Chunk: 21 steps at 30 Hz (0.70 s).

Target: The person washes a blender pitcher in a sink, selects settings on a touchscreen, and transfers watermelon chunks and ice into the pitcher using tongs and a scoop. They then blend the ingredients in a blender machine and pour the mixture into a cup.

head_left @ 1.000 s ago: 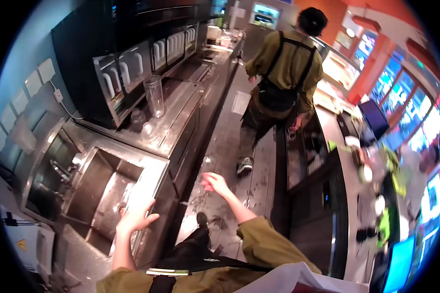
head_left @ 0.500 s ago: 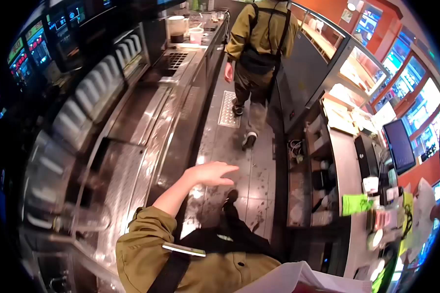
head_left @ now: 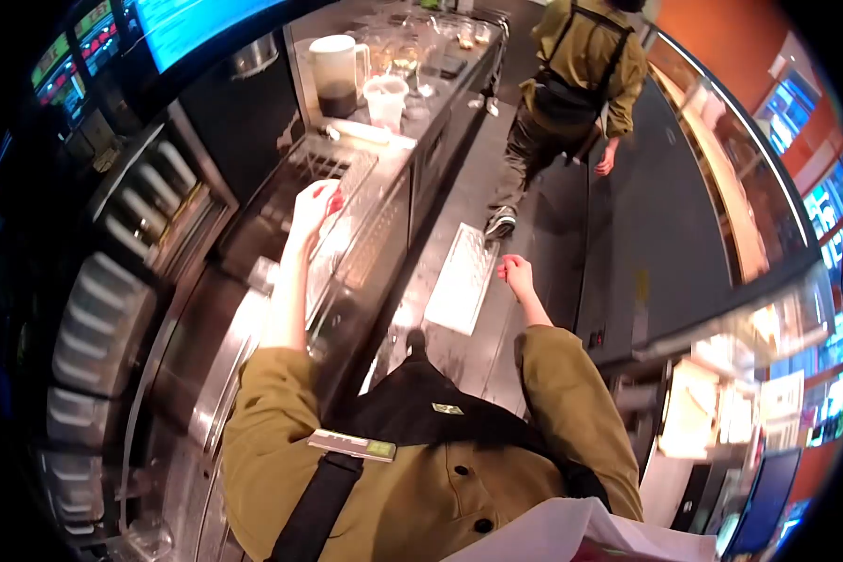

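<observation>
My left hand (head_left: 317,208) is raised over the steel counter on the left, its fingers curled; something small and red shows at its fingertips, too small to name. It is nearest to a dark recessed grid (head_left: 320,169) in the counter top. Over the aisle floor my right hand (head_left: 515,273) hangs with bent fingers, beside a light textured floor plate (head_left: 463,281). Whether anything is inside its fingers is hidden.
Another person (head_left: 581,84) in an olive jacket walks ahead in the aisle. On the left counter are a pitcher (head_left: 337,75), a plastic tub (head_left: 386,101) and glasses. Tall dark cabinets (head_left: 665,206) line the right side. A monitor (head_left: 766,501) is lower right.
The view has moved forward along the aisle. My left hand has risen toward the counter and its fingers have curled. My right hand has come into view. The other person is farther right in the view.
</observation>
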### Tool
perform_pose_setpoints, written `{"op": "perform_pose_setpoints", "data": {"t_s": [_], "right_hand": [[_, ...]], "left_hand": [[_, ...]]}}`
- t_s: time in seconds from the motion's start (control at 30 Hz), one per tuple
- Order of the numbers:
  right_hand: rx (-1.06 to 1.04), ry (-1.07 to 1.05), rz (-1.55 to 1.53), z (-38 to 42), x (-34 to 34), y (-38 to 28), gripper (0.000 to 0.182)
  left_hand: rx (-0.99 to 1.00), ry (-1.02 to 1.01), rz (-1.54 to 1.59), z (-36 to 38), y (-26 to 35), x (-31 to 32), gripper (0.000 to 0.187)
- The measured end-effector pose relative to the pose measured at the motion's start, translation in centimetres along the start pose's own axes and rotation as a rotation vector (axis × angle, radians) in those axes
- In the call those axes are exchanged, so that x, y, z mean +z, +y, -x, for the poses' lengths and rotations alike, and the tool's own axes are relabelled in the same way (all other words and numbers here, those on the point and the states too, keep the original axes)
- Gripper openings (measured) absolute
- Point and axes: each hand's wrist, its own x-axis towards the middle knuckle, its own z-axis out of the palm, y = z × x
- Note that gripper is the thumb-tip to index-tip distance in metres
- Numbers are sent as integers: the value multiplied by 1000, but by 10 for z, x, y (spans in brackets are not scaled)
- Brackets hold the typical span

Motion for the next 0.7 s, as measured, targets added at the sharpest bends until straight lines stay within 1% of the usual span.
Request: {"op": "perform_pose_setpoints", "data": {"t_s": [0.03,0.07,0.1,0.13,0.17,0.2,0.23,0.27,0.3,0.33,0.37,0.4,0.47,0.53,0.6,0.67,0.7], "right_hand": [[55,-16,-82,-47,20,-13,20],[137,-36,-142,-75,24,-16,21],[88,-142,-31,-90,18,-5,20],[24,-253,72,-110,9,8,20],[41,-297,201,-123,-4,41,23],[233,-207,32,-118,-19,74,23],[24,-429,194,-114,-54,120,16],[126,-510,292,-108,-76,138,15],[271,-567,420,-106,-94,149,15],[396,-587,512,-115,-112,167,14],[462,-612,589,-133,-124,176,14],[486,-643,663,-161,-131,182,14],[447,-707,808,-237,-135,184,14],[364,-785,959,-314,-128,176,15],[246,-861,1138,-385,-111,166,16],[100,-916,1310,-447,-71,148,17],[15,-934,1390,-468,-46,137,18]], "left_hand": [[4,97,128,-54,-8,18,21],[21,29,198,-119,-35,18,20],[91,70,174,-164,-49,36,19],[88,193,95,-198,-51,63,17],[114,280,64,-234,-60,82,23],[18,325,32,-261,-58,98,30],[-32,363,14,-287,-60,110,29],[-55,380,21,-309,-64,120,29],[-74,398,37,-330,-66,128,28],[-84,413,59,-346,-69,133,27],[-91,427,88,-358,-73,137,27],[-93,437,124,-365,-76,140,26],[-96,449,200,-373,-78,147,26],[-81,473,238,-360,-66,162,25],[-95,508,270,-328,-48,178,24],[-107,529,319,-283,-32,190,22],[-156,523,312,-254,-23,191,19]]}}
